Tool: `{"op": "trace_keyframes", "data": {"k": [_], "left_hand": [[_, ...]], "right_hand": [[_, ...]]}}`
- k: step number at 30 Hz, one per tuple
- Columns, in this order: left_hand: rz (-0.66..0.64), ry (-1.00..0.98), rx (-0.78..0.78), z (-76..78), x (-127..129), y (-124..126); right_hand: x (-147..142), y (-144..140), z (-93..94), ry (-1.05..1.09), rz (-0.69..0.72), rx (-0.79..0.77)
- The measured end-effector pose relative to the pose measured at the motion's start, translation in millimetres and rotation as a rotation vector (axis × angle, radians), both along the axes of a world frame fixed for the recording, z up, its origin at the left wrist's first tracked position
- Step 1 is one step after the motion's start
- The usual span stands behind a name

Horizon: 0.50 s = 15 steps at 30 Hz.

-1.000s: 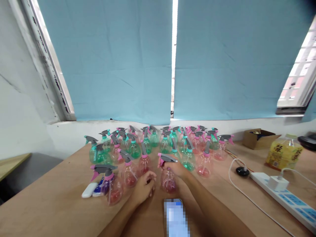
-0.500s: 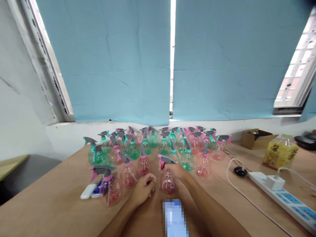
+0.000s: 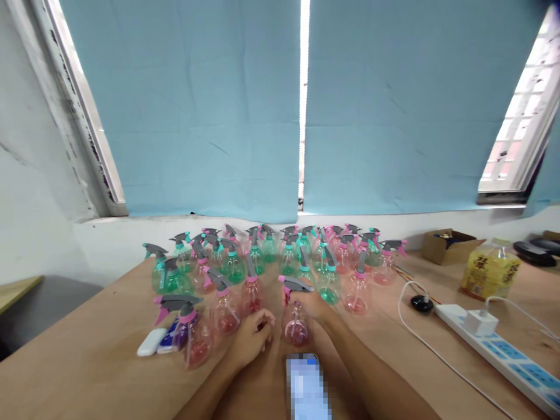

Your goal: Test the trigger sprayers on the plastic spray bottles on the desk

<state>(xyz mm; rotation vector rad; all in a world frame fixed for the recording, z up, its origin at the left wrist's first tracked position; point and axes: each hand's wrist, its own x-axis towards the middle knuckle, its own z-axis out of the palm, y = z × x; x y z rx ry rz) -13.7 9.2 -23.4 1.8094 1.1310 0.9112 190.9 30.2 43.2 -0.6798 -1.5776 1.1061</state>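
My right hand [image 3: 308, 304] is wrapped round the neck of a clear pink spray bottle [image 3: 296, 331] with a grey and pink trigger head. The bottle is upright at the front of the group, and the hand hides part of its neck. To its left, my left hand [image 3: 255, 333] rests on the table with its fingers loosely curled and nothing visible in them. Just behind that hand are two pink spray bottles [image 3: 226, 319]. Another pink spray bottle [image 3: 198, 349] stands farther left. A phone [image 3: 307, 388] with a blurred screen lies in front of the held bottle.
Several green and pink spray bottles [image 3: 329, 287] crowd the table [image 3: 100, 350] toward the wall. At left lie a white case [image 3: 151, 342] and a blue packet [image 3: 168, 339]. On the right are a power strip [image 3: 510, 353], a black disc [image 3: 422, 303], a yellow-labelled jug [image 3: 490, 271] and a cardboard box [image 3: 448, 248].
The whole view has shifted slightly, so things appear a little farther left. Both hands and the held spray bottle keep nearly the same pose.
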Motion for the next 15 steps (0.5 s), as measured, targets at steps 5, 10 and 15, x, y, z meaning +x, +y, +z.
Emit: {"op": "trace_keyframes", "data": {"k": [5,10,15], "left_hand": [[0.005,0.004,-0.023,3.4,1.1,-1.9],[-0.006,0.016,0.001,0.7,-0.5,-0.9],[0.013,0.027,0.017,-1.8,-0.7,0.0]], "right_hand": [[0.2,-4.0,5.7,-0.06,-0.007,-0.024],[1.1,-2.6,4.3,-0.018,0.045,0.001],[-1.7,-0.2,2.2,0.042,0.077,0.028]]}}
